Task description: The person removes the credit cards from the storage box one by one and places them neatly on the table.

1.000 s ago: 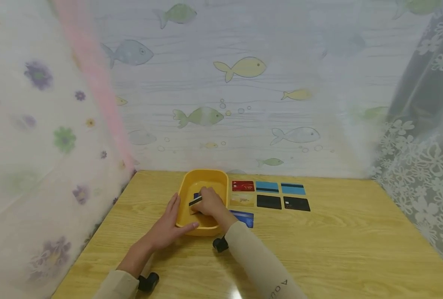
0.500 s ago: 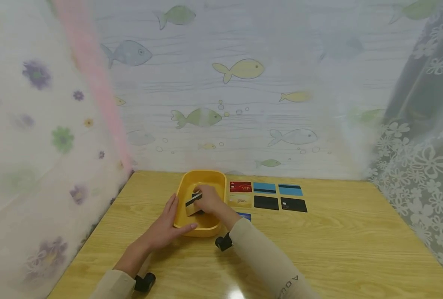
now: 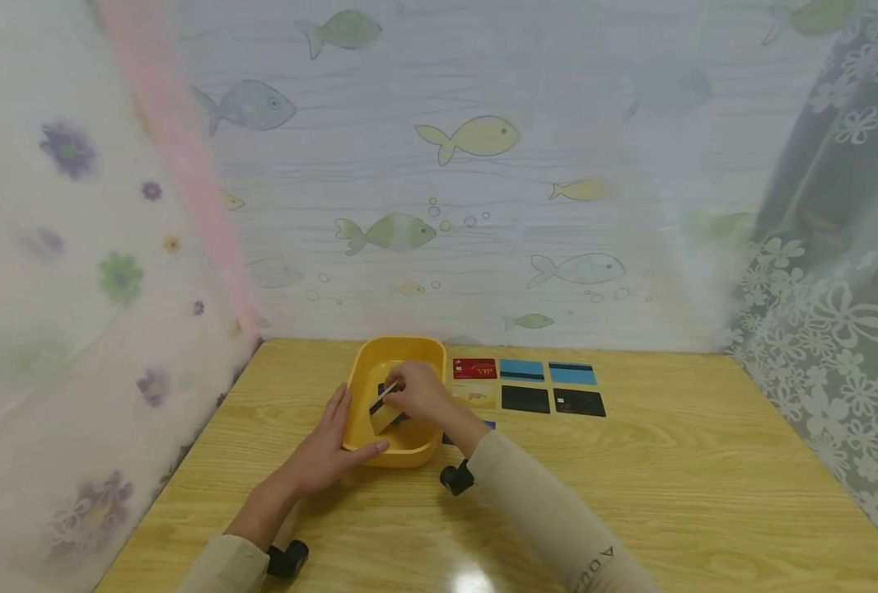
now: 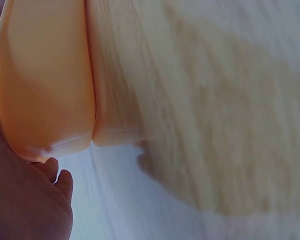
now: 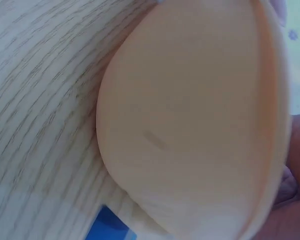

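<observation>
A yellow plastic tray (image 3: 357, 412) stands on the table, with my left hand (image 3: 320, 453) at its near left corner. The left thumb lies over the near rim and the fingers lie along the left outer wall. In the head view my right hand (image 3: 418, 391) reaches down into the tray and pinches a gold card with a black stripe (image 3: 381, 416), held tilted. Dark blue cards (image 3: 402, 418) show partly beneath it; the hand hides the rest. The left wrist view shows the tray's outer wall (image 4: 45, 75); the right wrist view shows its other side (image 5: 190, 110).
Right of the tray, cards lie in rows: a red VIP card (image 3: 474, 368), two light blue striped cards (image 3: 522, 371), a gold card (image 3: 476, 396), a black card (image 3: 525, 399) and a black VIP card (image 3: 579, 402). A blue card (image 5: 107, 225) is mostly behind my right forearm.
My right hand stays in the tray with the gold card and tilts it, and its wrist shifts slightly right. My left hand keeps its place on the tray. The head view shifts slightly.
</observation>
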The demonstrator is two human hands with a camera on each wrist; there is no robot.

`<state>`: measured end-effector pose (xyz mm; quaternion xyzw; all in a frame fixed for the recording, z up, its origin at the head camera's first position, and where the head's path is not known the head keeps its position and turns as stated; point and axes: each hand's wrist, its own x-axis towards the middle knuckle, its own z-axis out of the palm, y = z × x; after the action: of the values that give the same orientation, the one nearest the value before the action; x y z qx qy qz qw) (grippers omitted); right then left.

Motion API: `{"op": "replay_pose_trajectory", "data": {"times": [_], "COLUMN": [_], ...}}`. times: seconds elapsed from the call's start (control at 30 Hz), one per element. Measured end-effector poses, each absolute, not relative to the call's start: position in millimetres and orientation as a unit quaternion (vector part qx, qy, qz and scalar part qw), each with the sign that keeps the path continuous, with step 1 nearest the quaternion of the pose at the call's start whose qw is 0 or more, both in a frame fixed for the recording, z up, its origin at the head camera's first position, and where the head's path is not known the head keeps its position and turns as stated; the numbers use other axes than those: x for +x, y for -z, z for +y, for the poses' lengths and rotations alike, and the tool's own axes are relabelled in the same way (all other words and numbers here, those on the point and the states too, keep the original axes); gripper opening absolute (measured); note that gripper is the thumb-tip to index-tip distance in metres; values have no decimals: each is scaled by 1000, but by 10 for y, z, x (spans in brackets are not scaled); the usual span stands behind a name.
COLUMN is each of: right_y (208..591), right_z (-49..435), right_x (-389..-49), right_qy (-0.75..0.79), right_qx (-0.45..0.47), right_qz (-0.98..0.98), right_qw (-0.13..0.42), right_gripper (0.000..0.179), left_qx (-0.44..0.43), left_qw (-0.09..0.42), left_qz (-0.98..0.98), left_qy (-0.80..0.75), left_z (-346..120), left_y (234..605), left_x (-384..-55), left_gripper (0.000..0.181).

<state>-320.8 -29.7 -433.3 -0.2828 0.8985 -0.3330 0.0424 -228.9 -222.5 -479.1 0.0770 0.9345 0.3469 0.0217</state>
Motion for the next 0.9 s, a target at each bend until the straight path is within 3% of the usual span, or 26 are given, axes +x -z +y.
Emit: {"op": "replay_pose_trajectory", "data": {"times": [0.3,0.6,0.9], "right_y": [4363,4296,4250], "right_z": [-47,176,442], "right_x": [-3199,-3126,-3117], "right_qy": [344,377,403], "right_qx": [-327,-335,-330], "right_qz": [878,864,853], "right_qw": [69,12,24], "right_gripper": [29,22,24], "left_qx": [72,66,65], "left_qw": [25,29,30], "left_qz": [934,933,934], "left_qy": [-350,-353,-350], "left_z": [-2234,-2225,-2225], "left_y": [4810,4800,4815], "left_x": [-2296,-2296,-2313], "left_gripper": [120,123,124]}}
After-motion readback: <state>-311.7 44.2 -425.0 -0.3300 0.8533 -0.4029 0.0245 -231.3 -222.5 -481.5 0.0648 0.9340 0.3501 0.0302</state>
